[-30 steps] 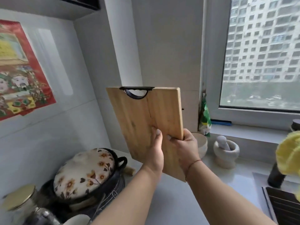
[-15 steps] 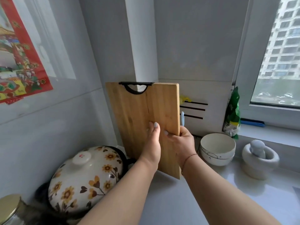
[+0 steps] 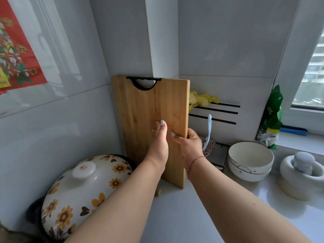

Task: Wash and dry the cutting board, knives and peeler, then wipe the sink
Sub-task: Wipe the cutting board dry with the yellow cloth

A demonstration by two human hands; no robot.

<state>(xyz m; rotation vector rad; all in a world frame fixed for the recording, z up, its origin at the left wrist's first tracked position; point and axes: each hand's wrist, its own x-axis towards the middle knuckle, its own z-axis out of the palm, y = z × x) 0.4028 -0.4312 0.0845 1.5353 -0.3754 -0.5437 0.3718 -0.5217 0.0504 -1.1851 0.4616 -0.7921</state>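
board stands upright on the counter at 12 o'clock — left hand flat on its face, right hand gripping its edge — pot at 8.

The cutting board stands upright in the wall corner, hemmed by the flowered pot lid on its left and the white bowls and mortar to its right, with bare table open in front.

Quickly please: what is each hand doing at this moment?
Left hand: open, fingers flat against the board.
Right hand: grips the board's right edge.
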